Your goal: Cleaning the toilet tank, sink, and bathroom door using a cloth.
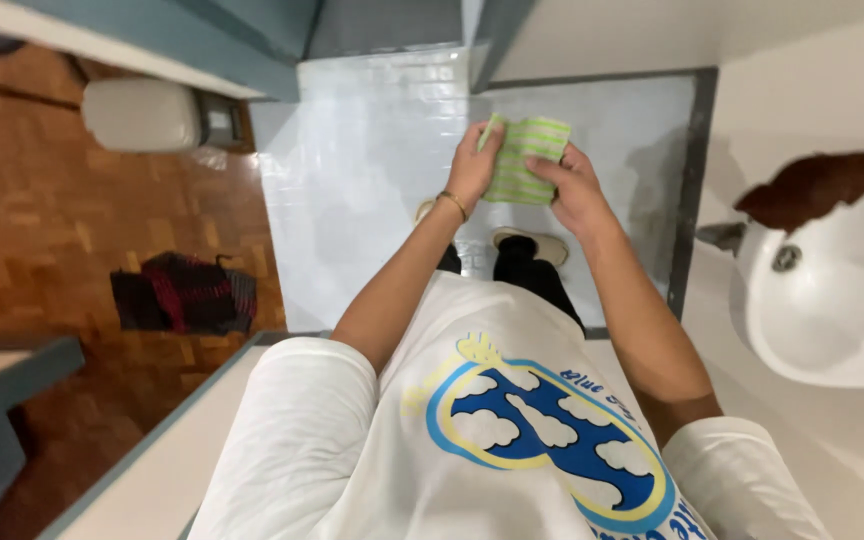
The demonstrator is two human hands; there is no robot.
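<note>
- The left hand (474, 165) and the right hand (574, 185) are both closed on a small green-and-white striped cloth (524, 160), held in the air out in front of the body, at about 12 o'clock in the view.
- The left hand pinches the cloth's left edge between thumb and fingers; the right hand grips its right and lower edge, thumb lying across the front.
- As a judgement: the cloth looks part-folded or doubled over, since a narrow flap stands up at its top left corner; the handling seems to be in its middle, neither just begun nor finished.
- The cloth has thin lime-green stripes on a pale ground, looks soft and limp, and shows no clear stain; whether it is wet cannot be told.
- Below the cloth lies a white tiled floor (352, 180), with the person's shoes at about 6 o'clock from it.
- A white washbasin (832, 320) sits at 3 o'clock, a dark brown thing (817, 185) on its rim.
- A red-and-black bundle (187, 292) lies on the wooden parquet at 9 o'clock.
</note>
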